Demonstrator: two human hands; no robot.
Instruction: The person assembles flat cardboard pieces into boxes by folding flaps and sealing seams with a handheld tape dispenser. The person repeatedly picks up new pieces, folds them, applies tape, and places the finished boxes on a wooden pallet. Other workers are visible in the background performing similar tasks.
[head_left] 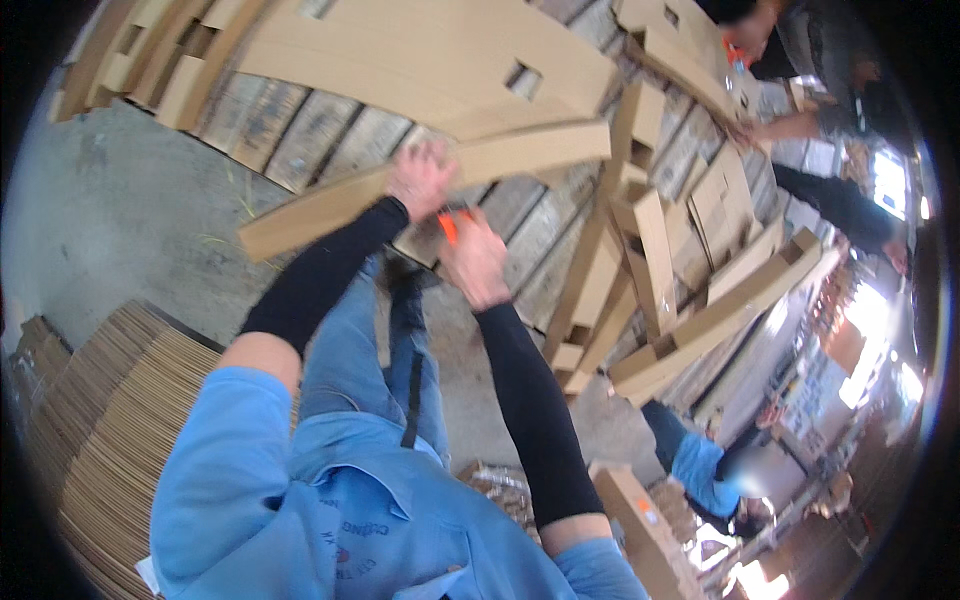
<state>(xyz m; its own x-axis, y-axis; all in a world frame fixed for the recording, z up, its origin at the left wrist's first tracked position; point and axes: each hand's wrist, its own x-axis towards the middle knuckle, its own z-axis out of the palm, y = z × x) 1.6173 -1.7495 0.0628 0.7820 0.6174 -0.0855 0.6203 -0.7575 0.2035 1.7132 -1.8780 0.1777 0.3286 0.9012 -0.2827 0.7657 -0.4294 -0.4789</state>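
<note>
My left hand lies on a long folded cardboard strip, its fingers spread across the top and pressing near its middle. Just to the right and nearer, my right hand is closed around a small orange hand tool. Its working end is against or close to the strip's near side, and its exact kind is hidden by my fingers. Beyond the strip, a large flat cardboard sheet with small square cutouts rests on a slatted wooden surface.
Folded cardboard channels lie crisscrossed at the right. Cardboard pieces stand at the far left, and a tall stack of flat cardboard is at the near left. Co-workers' arms reach in at the far right; another person is lower right.
</note>
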